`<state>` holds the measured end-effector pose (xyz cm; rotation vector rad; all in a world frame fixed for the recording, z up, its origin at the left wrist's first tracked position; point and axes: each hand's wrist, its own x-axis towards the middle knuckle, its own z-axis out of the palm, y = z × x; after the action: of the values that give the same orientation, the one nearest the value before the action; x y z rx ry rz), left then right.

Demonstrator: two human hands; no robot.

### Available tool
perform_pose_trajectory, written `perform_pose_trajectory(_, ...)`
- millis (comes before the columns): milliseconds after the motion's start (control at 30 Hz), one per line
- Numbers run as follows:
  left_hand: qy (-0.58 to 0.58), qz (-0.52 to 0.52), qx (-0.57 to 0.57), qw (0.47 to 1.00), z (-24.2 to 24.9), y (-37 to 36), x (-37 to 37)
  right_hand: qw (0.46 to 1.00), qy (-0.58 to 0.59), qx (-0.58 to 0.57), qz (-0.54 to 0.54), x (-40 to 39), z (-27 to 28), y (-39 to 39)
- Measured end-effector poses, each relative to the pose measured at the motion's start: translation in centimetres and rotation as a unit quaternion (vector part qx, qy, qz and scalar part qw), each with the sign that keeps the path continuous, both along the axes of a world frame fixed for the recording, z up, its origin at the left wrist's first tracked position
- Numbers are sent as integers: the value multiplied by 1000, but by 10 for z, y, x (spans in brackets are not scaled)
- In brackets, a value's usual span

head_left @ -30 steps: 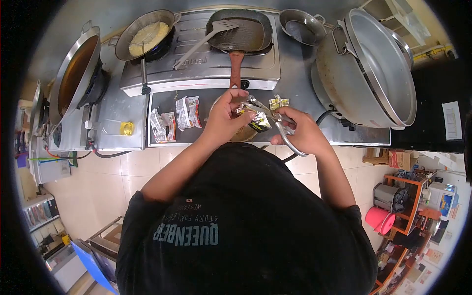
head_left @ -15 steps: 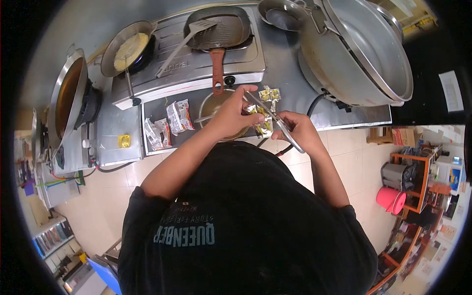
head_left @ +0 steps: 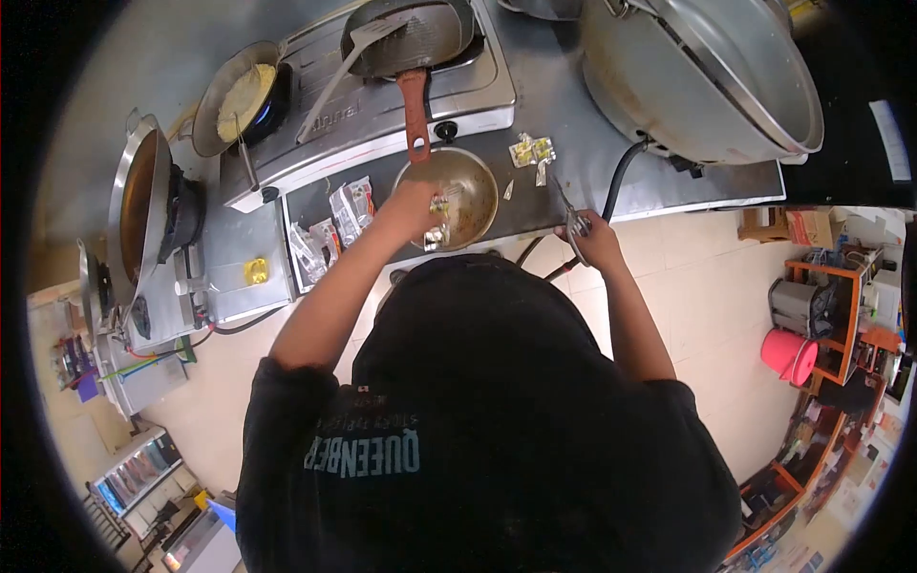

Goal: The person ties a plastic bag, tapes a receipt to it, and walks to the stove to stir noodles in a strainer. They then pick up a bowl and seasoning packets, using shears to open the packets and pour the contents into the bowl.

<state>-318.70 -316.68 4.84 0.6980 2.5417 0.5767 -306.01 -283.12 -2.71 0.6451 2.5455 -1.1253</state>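
Note:
Over the left part of a round metal bowl (head_left: 482,196), my left hand (head_left: 413,208) is closed on a shiny foil packet (head_left: 437,224) with yellow-green print. The bowl has small specks inside. My right hand (head_left: 594,241) grips metal scissors (head_left: 573,218) at the counter's front edge, right of the bowl. Between them and farther back lie another foil packet (head_left: 532,150) and a small foil scrap (head_left: 508,190). Opened silver wrappers (head_left: 351,207) rest left of the bowl, partly behind my left forearm.
A gas stove (head_left: 344,119) bears a square pan (head_left: 406,43) with a spatula, and a wok (head_left: 215,105) with food over a blue flame. Large pots (head_left: 659,105) stand back right, with a black hose (head_left: 626,181) beside them. Far left is a pan of brown liquid (head_left: 138,196).
My left hand has moved left over the bowl with the foil packet, away from the scissors. My right hand and the scissors have moved slightly right. The view has shifted a little.

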Motion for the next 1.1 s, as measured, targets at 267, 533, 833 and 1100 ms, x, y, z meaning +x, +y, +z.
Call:
perform_pose_trajectory(267, 48, -123, -202, 971, -35, 33, -43, 994, 25, 90, 58, -21, -15, -14)
perform_pose_trajectory(533, 36, -121, -243, 962, -13, 50, -42, 991, 44, 115, 60, -27, -26, -13)
perform_pose_trajectory(833, 16, -81, -201, 976, -32, 30, -48, 992, 94, 83, 9, -15, -11, -18)
perform_pose_trajectory(1100, 5, 2, -180, 984, -28, 20, -42, 984, 156, 90, -17, -16, -20, -16)
